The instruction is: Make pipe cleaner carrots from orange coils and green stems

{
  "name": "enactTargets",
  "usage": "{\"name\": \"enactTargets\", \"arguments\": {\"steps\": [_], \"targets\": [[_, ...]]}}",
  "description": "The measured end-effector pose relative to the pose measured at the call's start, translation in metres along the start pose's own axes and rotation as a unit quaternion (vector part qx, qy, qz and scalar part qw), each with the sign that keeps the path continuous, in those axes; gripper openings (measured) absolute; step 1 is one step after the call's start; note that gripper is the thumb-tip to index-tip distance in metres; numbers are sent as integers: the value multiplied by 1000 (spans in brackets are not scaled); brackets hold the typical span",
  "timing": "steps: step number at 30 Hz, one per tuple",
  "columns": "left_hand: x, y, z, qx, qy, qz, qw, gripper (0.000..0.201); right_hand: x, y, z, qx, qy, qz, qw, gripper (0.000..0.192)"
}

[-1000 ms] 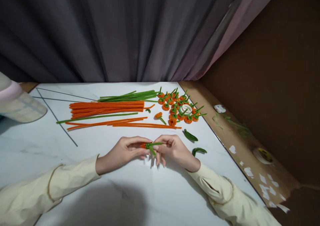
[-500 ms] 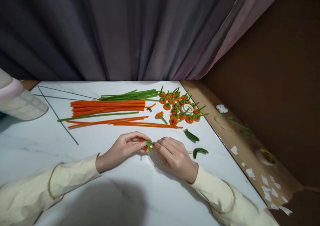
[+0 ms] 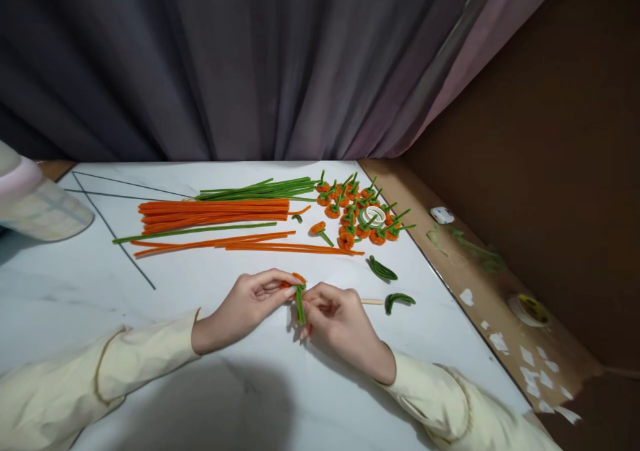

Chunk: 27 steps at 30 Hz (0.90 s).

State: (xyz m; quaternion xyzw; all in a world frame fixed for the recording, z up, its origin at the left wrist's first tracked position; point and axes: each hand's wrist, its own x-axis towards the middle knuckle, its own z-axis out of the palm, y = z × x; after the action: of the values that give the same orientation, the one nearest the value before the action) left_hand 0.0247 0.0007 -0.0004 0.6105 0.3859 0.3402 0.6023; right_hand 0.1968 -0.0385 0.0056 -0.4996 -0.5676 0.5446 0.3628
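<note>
On the white table [image 3: 150,384], nearer the person than the orange stem bundle [image 3: 215,212], the left hand [image 3: 245,304] pinches a small orange coil [image 3: 299,278]; its green stem [image 3: 301,304] hangs down, gripped by the right hand [image 3: 340,321].

Orange pipe cleaners [image 3: 215,212], green stems [image 3: 260,189], a white marbled table [image 3: 210,384], grey curtain [image 3: 225,64].

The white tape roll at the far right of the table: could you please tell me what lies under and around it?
The white tape roll rests on the heap of small orange flowers with green stems. Whether it touches the table beneath cannot be seen, since the flowers cover that spot.
</note>
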Motion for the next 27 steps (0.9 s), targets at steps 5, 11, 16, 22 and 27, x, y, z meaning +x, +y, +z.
{"name": "enactTargets", "arguments": {"steps": [5,11,16,22,27], "targets": [[3,0,-3,-61,-27,-50,997,19,5,-9,-18,-61,-72,1,996,20],[7,2,-7,-155,-42,-114,980,21,7,-26,-40,-250,-38,-155,955,17],[3,2,-5,-177,-46,-115,976,21,6,-14,-30,-326,-35,-206,922,18],[6,1,-7,-195,-72,-135,969,21,10,-8,-35,-348,-41,-267,898,22],[6,2,-4,-159,-28,-127,979,24,10,-7,-28,-318,15,-244,916,9]]}}
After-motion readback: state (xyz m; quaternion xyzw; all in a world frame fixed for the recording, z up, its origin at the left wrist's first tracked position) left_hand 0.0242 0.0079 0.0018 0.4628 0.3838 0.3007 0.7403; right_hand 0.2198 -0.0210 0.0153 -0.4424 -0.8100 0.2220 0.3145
